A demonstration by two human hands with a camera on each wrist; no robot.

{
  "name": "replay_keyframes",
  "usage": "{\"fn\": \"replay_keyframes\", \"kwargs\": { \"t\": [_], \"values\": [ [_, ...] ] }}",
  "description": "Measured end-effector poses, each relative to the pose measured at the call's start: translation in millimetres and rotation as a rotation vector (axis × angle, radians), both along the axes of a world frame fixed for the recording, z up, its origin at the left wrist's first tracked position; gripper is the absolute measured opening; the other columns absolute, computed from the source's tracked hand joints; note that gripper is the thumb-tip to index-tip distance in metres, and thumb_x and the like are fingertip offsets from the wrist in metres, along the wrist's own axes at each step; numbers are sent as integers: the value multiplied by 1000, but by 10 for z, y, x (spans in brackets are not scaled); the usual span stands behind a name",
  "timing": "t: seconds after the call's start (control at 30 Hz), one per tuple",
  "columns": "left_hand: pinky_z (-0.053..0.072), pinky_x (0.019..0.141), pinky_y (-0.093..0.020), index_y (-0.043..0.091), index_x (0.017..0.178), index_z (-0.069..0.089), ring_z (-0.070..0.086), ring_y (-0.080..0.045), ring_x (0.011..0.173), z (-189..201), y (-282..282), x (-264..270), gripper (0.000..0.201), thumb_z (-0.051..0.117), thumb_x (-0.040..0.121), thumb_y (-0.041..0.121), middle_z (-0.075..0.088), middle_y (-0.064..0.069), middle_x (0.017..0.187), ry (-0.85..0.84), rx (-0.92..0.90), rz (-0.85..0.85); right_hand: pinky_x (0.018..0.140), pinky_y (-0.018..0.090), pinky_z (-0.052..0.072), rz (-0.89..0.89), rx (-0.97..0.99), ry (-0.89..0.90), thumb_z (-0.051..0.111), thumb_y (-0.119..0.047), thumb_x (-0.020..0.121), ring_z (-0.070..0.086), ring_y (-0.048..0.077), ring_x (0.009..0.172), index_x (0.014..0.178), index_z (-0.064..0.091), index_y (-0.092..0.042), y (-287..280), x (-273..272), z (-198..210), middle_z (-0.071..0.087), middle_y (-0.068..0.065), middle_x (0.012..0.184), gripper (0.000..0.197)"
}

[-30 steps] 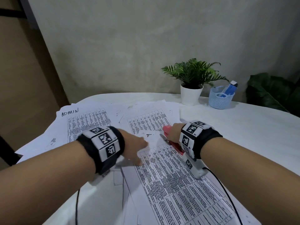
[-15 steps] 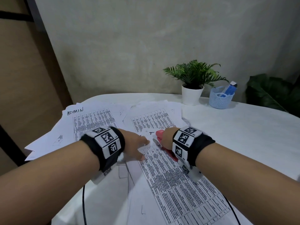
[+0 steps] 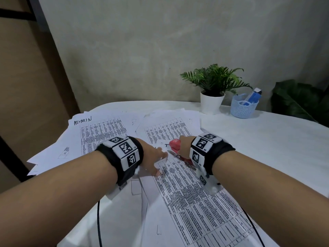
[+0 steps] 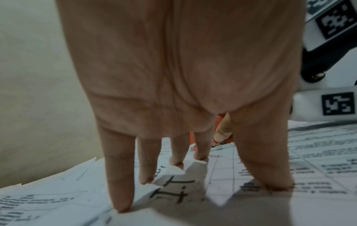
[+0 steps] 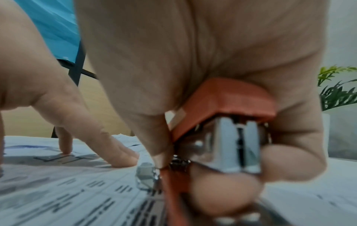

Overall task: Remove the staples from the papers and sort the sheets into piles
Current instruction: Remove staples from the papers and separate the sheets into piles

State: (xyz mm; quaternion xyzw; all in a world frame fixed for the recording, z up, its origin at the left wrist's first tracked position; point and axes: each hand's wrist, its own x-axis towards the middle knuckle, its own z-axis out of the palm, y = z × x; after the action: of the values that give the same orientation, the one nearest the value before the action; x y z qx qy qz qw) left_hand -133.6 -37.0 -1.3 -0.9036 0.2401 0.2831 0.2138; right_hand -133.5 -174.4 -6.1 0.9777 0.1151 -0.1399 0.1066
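Just two hands (image 3: 156,157) (image 3: 184,146); one stapler (image 3: 175,144)

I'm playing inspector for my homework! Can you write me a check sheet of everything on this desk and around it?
Surface: white table, mostly papered on the left.
Job's things: printed sheets in front; pile marked ADMIN; red stapler.
Clutter: potted plant, blue basket.
Grippers: left hand presses straight fingers on the sheet's folded corner; right hand grips the stapler.
Cables: black wires hang from the wristbands.
Surroundings: grey wall, brown panel.
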Motion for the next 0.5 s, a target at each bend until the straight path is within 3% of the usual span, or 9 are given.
{"fn": "replay_keyframes", "kwargs": {
  "t": [0.07,0.13,0.3,0.5],
  "values": [
    [41,104,-50,24,152,5,40,-28,135,9,-2,8,75,52,94,35,9,-4,159,20,2,7,88,37,42,24,16,27,32,-32,100,58,25,105,122,45,-14,46,1,14,57,7,120,31],
    [42,103,-48,24,150,10,40,-27,134,3,11,8,73,54,92,32,7,-4,159,28,5,6,93,36,40,33,10,47,31,-27,101,53,25,115,127,46,-12,95,-4,45,54,8,128,34],
    [46,100,-47,29,148,14,42,-25,134,-17,26,5,77,61,87,29,-3,3,161,14,44,-10,107,28,23,133,2,-21,22,-26,104,33,20,134,142,27,-9,130,-29,84,33,6,148,42],
    [43,103,-46,28,152,0,37,-26,138,11,12,-17,85,58,89,26,-8,1,160,15,15,-12,89,31,34,60,0,38,23,-31,103,46,22,122,134,38,-13,96,-56,145,45,9,135,38]
  ]
}}
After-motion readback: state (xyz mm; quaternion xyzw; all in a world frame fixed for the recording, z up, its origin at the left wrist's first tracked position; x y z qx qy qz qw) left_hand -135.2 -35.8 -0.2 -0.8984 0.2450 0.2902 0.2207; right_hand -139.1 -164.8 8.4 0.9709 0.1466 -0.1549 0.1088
